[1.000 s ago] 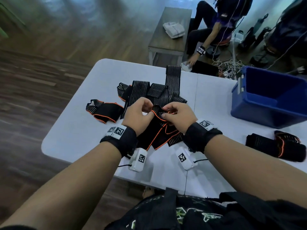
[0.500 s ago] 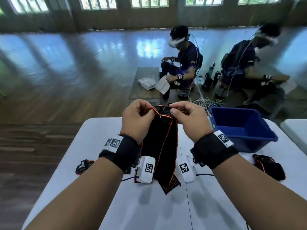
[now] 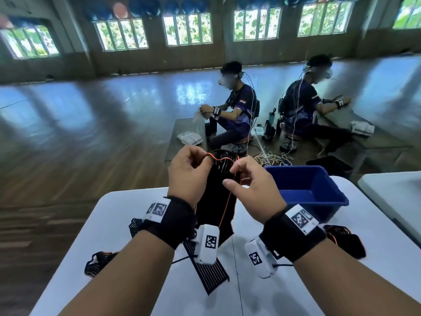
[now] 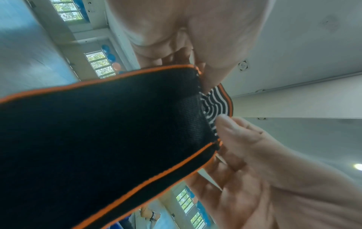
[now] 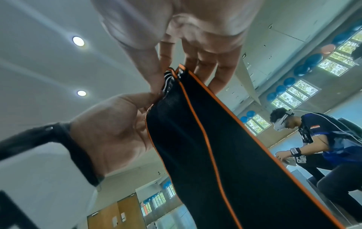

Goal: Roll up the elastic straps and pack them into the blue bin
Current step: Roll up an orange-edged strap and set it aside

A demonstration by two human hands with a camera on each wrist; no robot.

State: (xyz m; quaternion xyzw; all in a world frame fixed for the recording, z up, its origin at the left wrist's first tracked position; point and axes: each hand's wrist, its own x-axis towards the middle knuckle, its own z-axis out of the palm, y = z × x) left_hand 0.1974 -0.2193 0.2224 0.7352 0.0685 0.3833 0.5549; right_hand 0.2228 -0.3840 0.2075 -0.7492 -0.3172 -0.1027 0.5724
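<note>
A long black elastic strap (image 3: 216,201) with orange edging hangs from both hands above the white table (image 3: 109,224); its striped tail (image 3: 209,272) trails onto the tabletop. My left hand (image 3: 189,172) pinches the strap's top left corner, and my right hand (image 3: 248,185) pinches the top right corner. In the left wrist view the strap (image 4: 101,139) fills the frame, with a striped end folded over at its top edge. The right wrist view shows the strap (image 5: 225,155) hanging down from both hands. The blue bin (image 3: 309,192) stands on the table to the right, nothing visible inside it.
A rolled black strap (image 3: 344,240) lies right of my right wrist, near the bin. More straps (image 3: 98,263) lie at the table's left edge. A second white table (image 3: 391,201) stands further right. Two seated people work at low benches beyond the table.
Both hands have lifted the strap up off the pile on the table and hold it hanging in front of me. My head has tilted up towards the room.
</note>
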